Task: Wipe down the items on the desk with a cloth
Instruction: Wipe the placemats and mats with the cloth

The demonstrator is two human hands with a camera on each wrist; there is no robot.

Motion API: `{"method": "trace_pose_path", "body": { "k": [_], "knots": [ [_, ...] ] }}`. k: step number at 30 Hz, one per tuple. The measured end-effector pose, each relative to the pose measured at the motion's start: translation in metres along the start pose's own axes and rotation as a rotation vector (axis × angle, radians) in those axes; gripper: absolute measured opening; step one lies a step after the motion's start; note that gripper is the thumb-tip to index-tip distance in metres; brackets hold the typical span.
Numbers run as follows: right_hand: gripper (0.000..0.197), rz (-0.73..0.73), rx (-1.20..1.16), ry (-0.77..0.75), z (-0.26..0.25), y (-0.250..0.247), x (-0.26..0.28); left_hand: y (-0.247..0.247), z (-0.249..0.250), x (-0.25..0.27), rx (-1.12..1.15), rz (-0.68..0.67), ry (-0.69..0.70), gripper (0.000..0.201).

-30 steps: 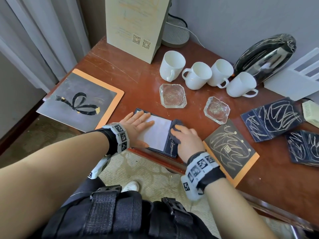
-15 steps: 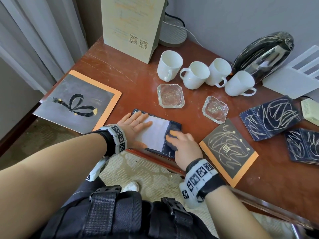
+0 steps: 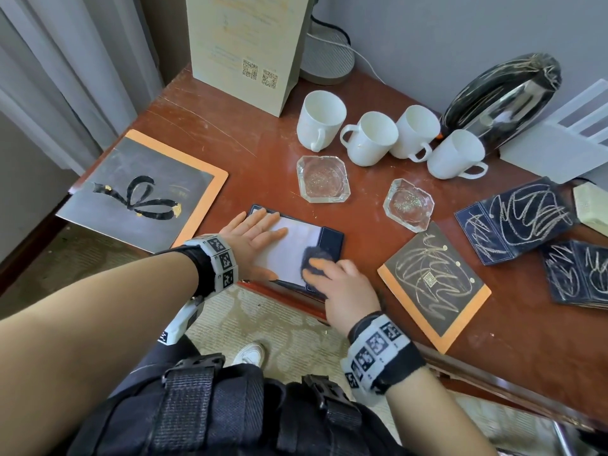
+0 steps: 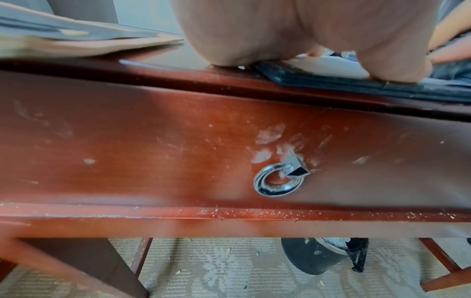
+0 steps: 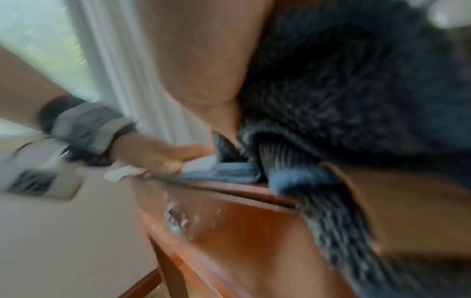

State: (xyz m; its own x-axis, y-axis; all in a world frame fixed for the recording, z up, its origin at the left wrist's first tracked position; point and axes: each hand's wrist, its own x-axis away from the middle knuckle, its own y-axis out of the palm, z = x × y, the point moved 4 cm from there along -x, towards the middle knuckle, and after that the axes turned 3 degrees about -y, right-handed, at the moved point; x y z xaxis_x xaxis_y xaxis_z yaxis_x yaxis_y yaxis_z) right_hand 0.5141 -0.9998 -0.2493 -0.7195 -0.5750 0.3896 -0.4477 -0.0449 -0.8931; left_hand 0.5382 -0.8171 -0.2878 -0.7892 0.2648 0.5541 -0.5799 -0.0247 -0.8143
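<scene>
Right now your right hand [image 3: 345,291] bunches the dark fuzzy cloth [image 3: 314,262] on the white-paged notepad in its dark holder [image 3: 296,248] at the desk's near edge; your left hand [image 3: 253,240] presses it flat-fingered. Four white mugs [image 3: 368,143] and two glass ashtrays [image 3: 322,179] probably remain.

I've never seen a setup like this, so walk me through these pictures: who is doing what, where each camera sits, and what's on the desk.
No machine here: a person works bare-handed, wearing one camera on the head and one on each wrist. The head view looks down on a wooden desk. The left hand lies flat on a dark folder holding white paper, steadying it. The right hand has a grip on a dark cloth, pressed on that folder. Behind stand four white mugs and two glass ashtrays. The left wrist view shows the desk's drawer front; the right wrist view is blurred, mostly cloth.
</scene>
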Motion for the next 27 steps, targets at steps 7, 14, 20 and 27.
{"method": "trace_pose_path", "body": {
  "k": [7, 14, 20, 27],
  "knots": [
    [0.063, -0.151, -0.138, 0.025, 0.030, -0.011, 0.009, 0.001, -0.002, 0.000, 0.003, 0.004, 0.007, 0.088],
    [0.065, 0.053, -0.091, 0.251, 0.032, -0.026, -0.039, 0.001, -0.001, 0.000, 0.006, 0.000, 0.004, 0.087],
    [0.065, -0.165, -0.013, -0.099, 0.002, -0.013, -0.004, 0.001, -0.001, 0.001, -0.007, -0.001, 0.003, 0.087],
    [0.070, 0.020, -0.134, 0.215, 0.043, -0.025, -0.021, 0.002, -0.002, 0.000, -0.003, -0.002, 0.009, 0.088]
  ]
}}
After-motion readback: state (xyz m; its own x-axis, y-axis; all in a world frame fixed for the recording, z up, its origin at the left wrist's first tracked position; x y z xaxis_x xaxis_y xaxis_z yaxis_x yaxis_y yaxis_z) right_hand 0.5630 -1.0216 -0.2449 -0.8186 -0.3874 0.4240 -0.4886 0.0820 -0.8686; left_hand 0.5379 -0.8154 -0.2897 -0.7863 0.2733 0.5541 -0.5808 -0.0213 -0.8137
